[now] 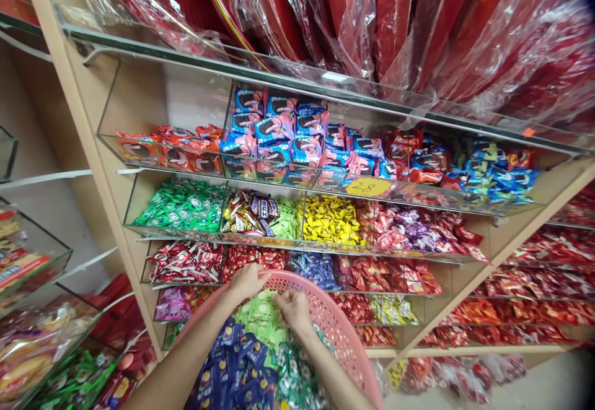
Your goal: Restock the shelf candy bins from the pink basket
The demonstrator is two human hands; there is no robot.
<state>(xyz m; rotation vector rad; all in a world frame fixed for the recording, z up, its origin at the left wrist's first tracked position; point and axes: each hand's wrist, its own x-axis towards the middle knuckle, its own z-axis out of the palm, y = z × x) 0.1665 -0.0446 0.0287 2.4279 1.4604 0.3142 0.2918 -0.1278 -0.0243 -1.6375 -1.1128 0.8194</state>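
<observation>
A round pink plastic basket (341, 311) with a perforated wall is in front of me, filled with wrapped candies. Dark blue packets (232, 366) lie on its left side, light green packets (260, 320) at the far middle, and dark green packets (297, 373) on the right. My left hand (247, 282) is closed on the basket's far rim, its fingertips partly hidden. Inside the basket, my right hand (294, 311) is over the light green packets with its fingers curled together. Whatever those fingers may hold is hidden.
Glass-fronted shelves hold green candies (181, 205), yellow candies (331, 221), and blue-and-pink cookie packs (276, 128). A yellow price tag (368, 186) hangs on one edge. Red plastic-wrapped items (395, 20) are above. A slanted wooden upright (493, 249) is at right.
</observation>
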